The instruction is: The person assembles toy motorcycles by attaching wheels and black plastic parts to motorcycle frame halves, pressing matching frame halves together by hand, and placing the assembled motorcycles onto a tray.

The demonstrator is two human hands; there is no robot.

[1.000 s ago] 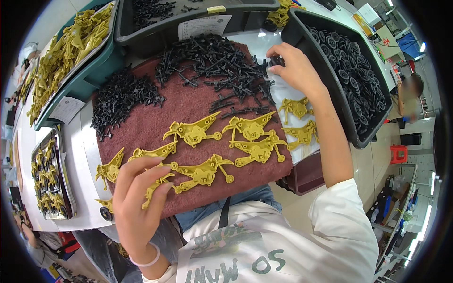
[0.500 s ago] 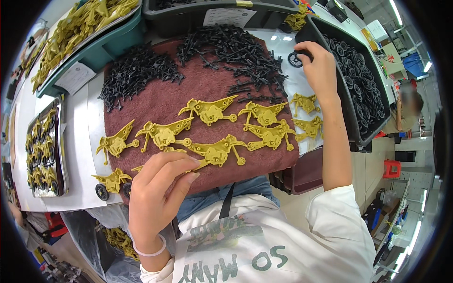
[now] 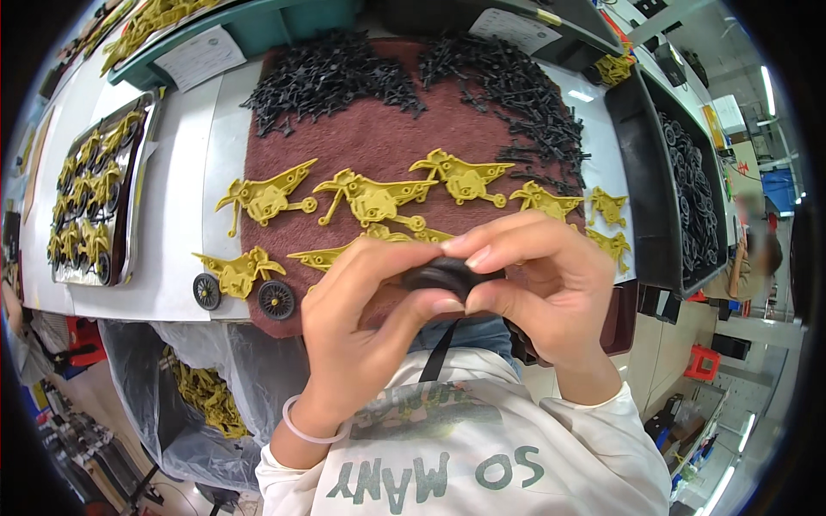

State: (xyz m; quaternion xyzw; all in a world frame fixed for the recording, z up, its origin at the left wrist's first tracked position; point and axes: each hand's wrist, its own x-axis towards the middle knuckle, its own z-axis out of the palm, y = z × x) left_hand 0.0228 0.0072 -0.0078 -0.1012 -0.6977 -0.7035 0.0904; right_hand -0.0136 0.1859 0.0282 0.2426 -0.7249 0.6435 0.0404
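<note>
Both my hands meet in front of my chest, above the near edge of the maroon cloth. Between the thumb and fingertips of my left hand and my right hand is a black toy wheel, seen nearly edge-on. My fingers cover part of it, so its hub is hidden. Yellow plastic motorcycle bodies lie in rows on the cloth just beyond, some partly behind my hands. Left of my left hand stands one yellow body with a black wheel at each end.
Two heaps of small black plastic parts cover the cloth's far side. A black bin of wheels stands at right. On the left is a metal tray of wheeled yellow toys. A teal bin is at the back, a plastic-lined one below left.
My right hand has brought the wheel from beside the bin to my chest. My left hand has left the yellow bodies and now grips the wheel too. The view has shifted.
</note>
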